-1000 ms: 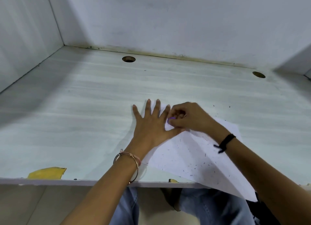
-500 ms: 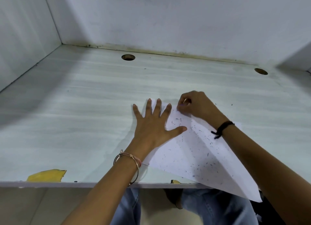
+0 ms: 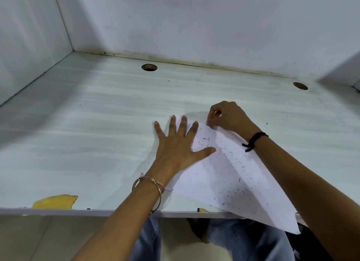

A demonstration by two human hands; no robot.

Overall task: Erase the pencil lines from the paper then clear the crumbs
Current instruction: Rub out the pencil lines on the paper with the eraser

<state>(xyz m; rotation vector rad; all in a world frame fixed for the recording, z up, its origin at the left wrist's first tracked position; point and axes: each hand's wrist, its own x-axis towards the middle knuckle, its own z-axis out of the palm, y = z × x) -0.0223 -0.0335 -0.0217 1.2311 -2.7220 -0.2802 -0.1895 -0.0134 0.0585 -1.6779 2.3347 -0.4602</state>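
Note:
A white sheet of paper [image 3: 229, 179] lies skewed on the pale desk [image 3: 87, 136], its near corner hanging past the front edge. Dark eraser crumbs [image 3: 231, 157] are scattered over it, and a few faint pencil marks [image 3: 205, 140] sit near my left thumb. My left hand [image 3: 179, 143] lies flat with fingers spread, pressing the sheet's far left part. My right hand [image 3: 228, 117] is at the sheet's far edge, fingers pinched on a small eraser that is almost wholly hidden.
Two round cable holes [image 3: 149, 67] [image 3: 300, 85] sit near the back wall. White walls close in the desk at back and left. A yellow chipped patch [image 3: 55, 201] marks the front edge at left. My knees in jeans [image 3: 243, 241] are below the desk.
My right hand has moved away from my left thumb, up and to the right along the sheet, to its far edge. My left hand has stayed flat in place.

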